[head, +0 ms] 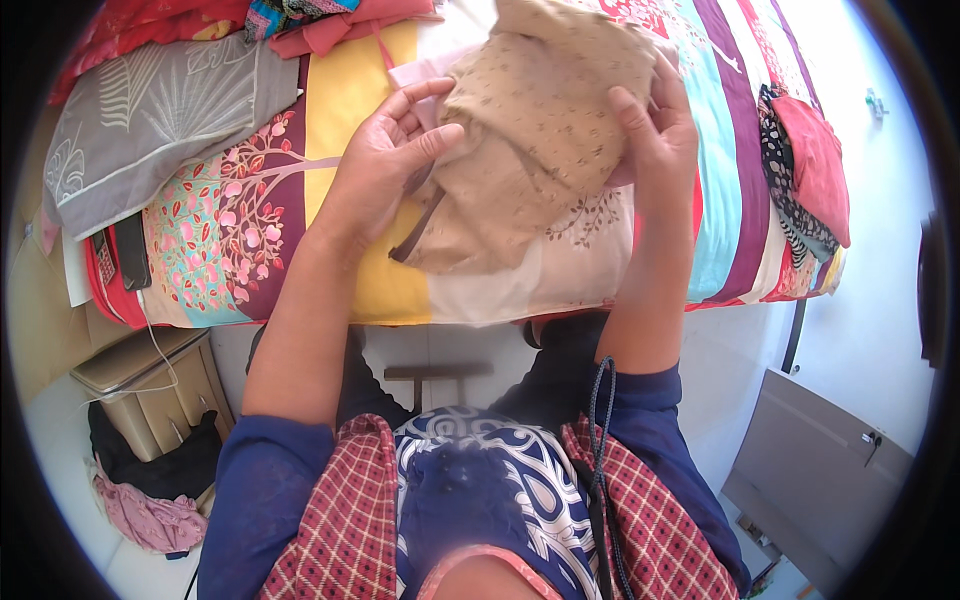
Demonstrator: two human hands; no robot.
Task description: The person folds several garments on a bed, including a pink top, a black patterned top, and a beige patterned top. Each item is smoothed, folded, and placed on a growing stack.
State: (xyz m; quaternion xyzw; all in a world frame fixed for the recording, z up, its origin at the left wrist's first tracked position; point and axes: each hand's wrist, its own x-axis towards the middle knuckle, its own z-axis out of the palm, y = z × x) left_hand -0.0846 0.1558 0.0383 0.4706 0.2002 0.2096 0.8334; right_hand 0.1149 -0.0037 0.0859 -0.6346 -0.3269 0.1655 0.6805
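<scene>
A tan cloth garment [540, 112] with a small dark print is bunched above the bed, its lower part draped toward me. My right hand [664, 131] grips its right edge, thumb on top and fingers behind. At the left edge, my left hand [397, 146] holds the fabric near a fold, thumb toward me and index finger farther up. A dark strip [420, 229] shows along the garment's lower left edge. Behind my left fingers lies some pale pink cloth [427, 71], partly hidden by the tan garment.
A patterned bedspread [360, 292] covers the bed. Left are a grey pillowcase-like cloth [172, 112], red clothes [150, 30] and a phone [133, 251] with a white cable. Folded clothes [810, 165] lie at the right edge. A small cabinet [150, 375] stands lower left.
</scene>
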